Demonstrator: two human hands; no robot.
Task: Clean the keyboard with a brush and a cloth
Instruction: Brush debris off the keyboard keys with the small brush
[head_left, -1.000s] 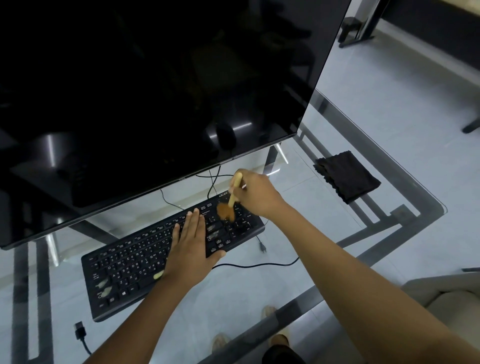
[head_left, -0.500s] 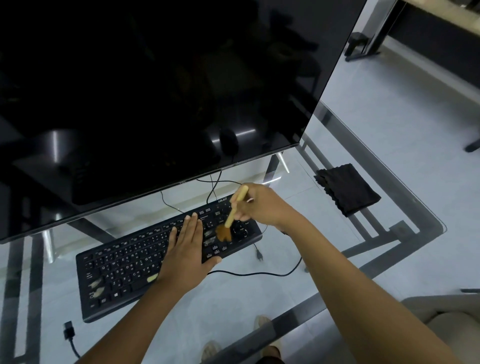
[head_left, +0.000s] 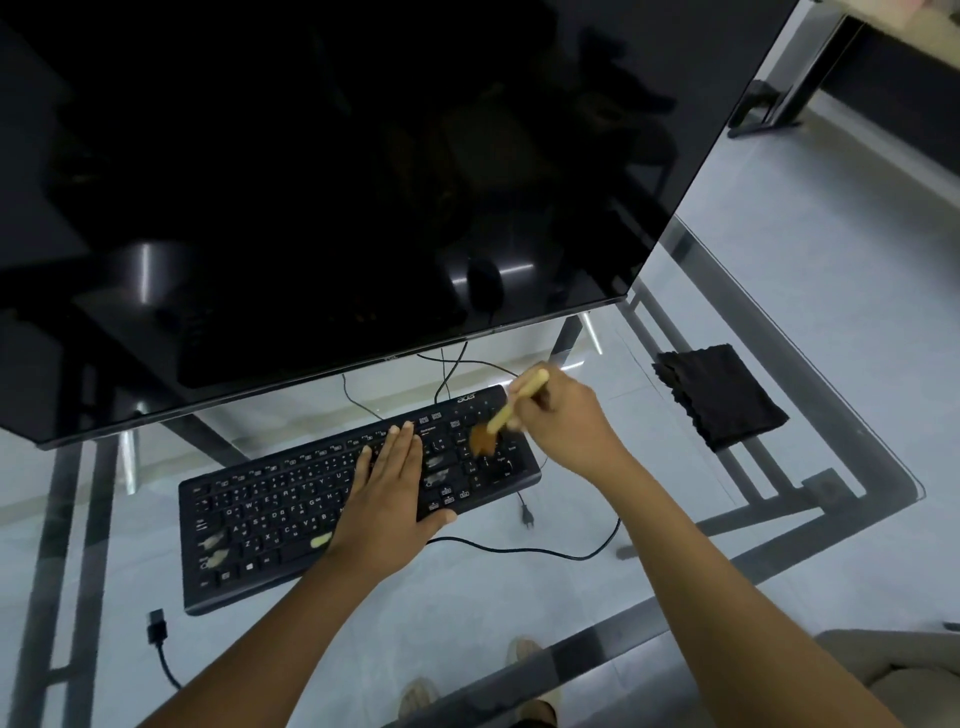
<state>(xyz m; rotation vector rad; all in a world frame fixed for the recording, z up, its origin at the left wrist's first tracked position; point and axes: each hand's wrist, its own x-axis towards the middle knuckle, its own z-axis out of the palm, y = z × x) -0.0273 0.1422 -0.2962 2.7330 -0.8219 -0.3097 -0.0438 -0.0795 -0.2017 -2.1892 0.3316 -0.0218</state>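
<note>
A black keyboard (head_left: 270, 519) lies slanted on the glass table under the monitor, with pale dust smudges on some keys at its left and middle. My left hand (head_left: 389, 493) lies flat on the keys right of centre, fingers together and stretched out, holding nothing. My right hand (head_left: 563, 426) grips a small brush (head_left: 501, 415) with a pale wooden handle; its brown bristles touch the number pad at the keyboard's right end. A folded black cloth (head_left: 719, 395) rests on the glass to the right, apart from both hands.
A large dark monitor (head_left: 311, 182) overhangs the back of the keyboard. Cables (head_left: 519, 545) run over the glass table (head_left: 779, 519) in front of and behind the keyboard, and a loose USB plug (head_left: 157, 626) lies at the left. A seat corner (head_left: 893, 670) shows at the lower right.
The brush tip has swept back and forth a short way over the number pad. My left hand has stayed flat on the keys. The camera has tilted a little.
</note>
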